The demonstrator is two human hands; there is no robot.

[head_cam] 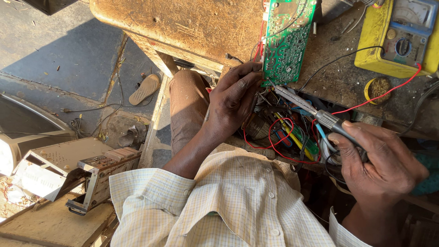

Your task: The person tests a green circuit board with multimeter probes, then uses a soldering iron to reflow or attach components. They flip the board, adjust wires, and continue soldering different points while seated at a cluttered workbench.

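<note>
A green circuit board (287, 41) stands tilted on the worn wooden bench (192, 23), its solder side facing me. My left hand (233, 98) pinches the board's lower left corner. My right hand (382, 160) grips the dark handle of a soldering iron (306, 107), whose metal tip points up and left at the board's bottom edge. Red and black wires loop below the board, between my two hands.
A yellow analogue multimeter (402, 36) lies at the bench's right end, with a small round yellow tin (377, 89) below it. Screwdrivers and tangled wires (292, 137) fill an open drawer. Dismantled metal chassis (68, 171) sit at lower left; a sandal (144, 89) lies on the floor.
</note>
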